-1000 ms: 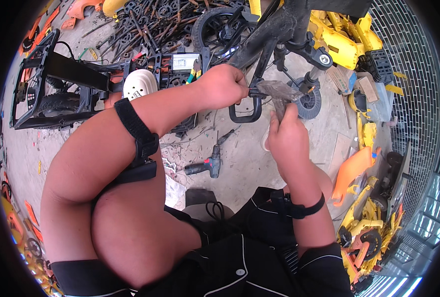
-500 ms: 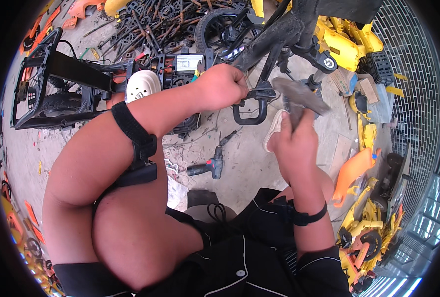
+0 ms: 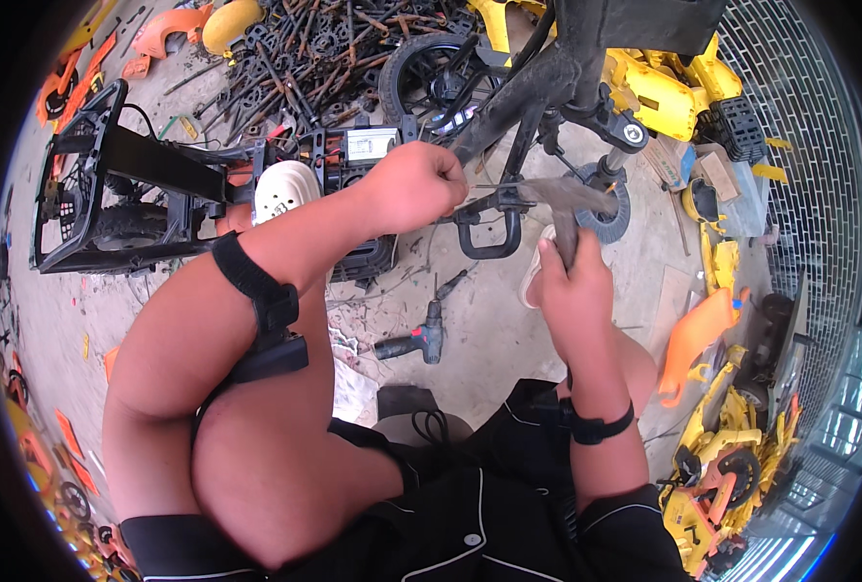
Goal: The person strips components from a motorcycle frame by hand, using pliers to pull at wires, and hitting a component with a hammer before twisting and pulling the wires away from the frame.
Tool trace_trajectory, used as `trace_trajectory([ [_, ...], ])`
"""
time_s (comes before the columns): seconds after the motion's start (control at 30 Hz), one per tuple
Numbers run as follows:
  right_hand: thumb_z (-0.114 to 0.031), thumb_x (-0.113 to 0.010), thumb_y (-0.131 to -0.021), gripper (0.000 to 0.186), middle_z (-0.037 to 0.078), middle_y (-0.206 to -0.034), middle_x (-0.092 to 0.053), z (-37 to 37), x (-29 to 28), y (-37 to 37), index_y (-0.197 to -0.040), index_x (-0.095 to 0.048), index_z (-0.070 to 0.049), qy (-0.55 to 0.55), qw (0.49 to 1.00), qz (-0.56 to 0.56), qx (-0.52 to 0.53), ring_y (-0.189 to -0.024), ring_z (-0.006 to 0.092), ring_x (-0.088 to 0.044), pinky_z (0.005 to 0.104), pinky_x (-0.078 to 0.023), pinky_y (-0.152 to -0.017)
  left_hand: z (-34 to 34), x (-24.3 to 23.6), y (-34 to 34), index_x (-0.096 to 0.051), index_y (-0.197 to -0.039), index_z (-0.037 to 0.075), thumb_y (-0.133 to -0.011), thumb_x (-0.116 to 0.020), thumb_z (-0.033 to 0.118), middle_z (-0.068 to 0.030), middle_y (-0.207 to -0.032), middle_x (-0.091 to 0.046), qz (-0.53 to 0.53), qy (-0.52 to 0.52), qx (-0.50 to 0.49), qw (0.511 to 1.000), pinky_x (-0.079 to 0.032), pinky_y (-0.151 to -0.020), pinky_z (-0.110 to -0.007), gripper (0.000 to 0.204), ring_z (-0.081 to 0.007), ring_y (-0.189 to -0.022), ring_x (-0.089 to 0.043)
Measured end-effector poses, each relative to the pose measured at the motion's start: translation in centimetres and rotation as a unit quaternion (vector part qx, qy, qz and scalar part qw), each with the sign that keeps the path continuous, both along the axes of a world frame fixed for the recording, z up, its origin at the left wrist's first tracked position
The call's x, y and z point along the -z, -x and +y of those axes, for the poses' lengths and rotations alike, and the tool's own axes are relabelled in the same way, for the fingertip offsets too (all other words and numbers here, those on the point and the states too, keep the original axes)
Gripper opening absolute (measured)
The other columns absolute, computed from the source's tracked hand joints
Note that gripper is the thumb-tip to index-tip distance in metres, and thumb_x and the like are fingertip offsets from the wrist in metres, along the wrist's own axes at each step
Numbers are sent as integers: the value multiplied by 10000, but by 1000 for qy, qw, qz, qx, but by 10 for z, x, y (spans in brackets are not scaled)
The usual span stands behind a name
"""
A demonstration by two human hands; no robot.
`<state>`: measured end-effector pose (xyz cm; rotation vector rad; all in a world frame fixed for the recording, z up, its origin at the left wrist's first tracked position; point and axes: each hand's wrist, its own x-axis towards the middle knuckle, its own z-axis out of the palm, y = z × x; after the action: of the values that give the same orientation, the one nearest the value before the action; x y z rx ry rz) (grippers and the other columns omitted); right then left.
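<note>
My right hand (image 3: 576, 291) is closed round the handle of a hammer (image 3: 571, 197), whose grey head is smeared by motion. My left hand (image 3: 416, 186) makes a fist with a thin metal rod (image 3: 489, 185) sticking out toward the hammer head. Whether hammer and rod touch, I cannot tell. Both are by a black metal vehicle frame (image 3: 523, 87), just above its black loop-shaped bracket (image 3: 494, 242). My left fist hides most of what it grips.
A cordless drill (image 3: 426, 335) lies on the concrete floor below my hands. Another black frame (image 3: 120, 145) stands at left. Behind are a wheel (image 3: 431, 82) and a heap of rusty metal parts (image 3: 305, 58). Yellow panels (image 3: 659, 92) and an orange panel (image 3: 698, 339) lie at right.
The hammer head has swung left and levelled out, close to the rod. My left hand has shifted slightly left, and the thin rod now shows beyond it. The whole view has tipped a little.
</note>
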<state>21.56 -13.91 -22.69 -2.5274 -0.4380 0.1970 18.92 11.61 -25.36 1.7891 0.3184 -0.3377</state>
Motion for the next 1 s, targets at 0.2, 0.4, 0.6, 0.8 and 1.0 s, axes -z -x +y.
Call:
trace_trajectory([
  [0.2, -228, -674, -989, 271, 247, -827, -694, -6, 18, 48, -1137, -586, -18, -6, 995, -21, -97, -761, 462, -700, 546, -553, -694, 18, -3, 0, -700, -947, -5, -980, -676, 136, -11, -796, -651, -57, 70, -107, 990, -500, -681, -273, 147, -98, -717, -597],
  [0.4, -205, -676, -918, 282, 240, -963, -722, 59, 85, 54, -1136, -608, -39, 6, 973, 186, -137, -907, 461, -699, 537, -550, -802, 21, -18, 6, -686, -943, -4, -1004, -684, 155, -8, -798, -639, -110, 104, -124, 981, -476, -679, -263, 170, -87, -727, -586],
  [0.6, -103, -632, -914, 320, 269, -1157, -664, 157, 180, 19, -1211, -559, -9, -119, 985, 83, -88, -1090, 463, -647, 546, -529, -919, 19, -19, 3, -676, -982, -3, -1023, -678, 136, -12, -842, -656, -125, 107, -102, 981, -502, -702, -257, 145, -81, -744, -595],
  [0.8, -64, -622, -902, 354, 275, -1180, -624, 193, 205, 1, -1240, -559, 20, -159, 981, 61, -97, -1172, 449, -593, 530, -496, -995, 24, -16, 6, -680, -1018, -12, -1033, -674, 133, -11, -858, -666, -112, 107, -123, 980, -492, -695, -259, 145, -76, -749, -584],
  [1.0, -74, -644, -891, 323, 251, -1145, -660, 154, 162, 32, -1195, -624, 36, -179, 976, 104, -67, -1105, 428, -637, 492, -516, -961, 20, -23, 5, -670, -985, -15, -1040, -657, 122, -2, -833, -648, -126, 104, -104, 981, -463, -659, -249, 148, -63, -732, -565],
])
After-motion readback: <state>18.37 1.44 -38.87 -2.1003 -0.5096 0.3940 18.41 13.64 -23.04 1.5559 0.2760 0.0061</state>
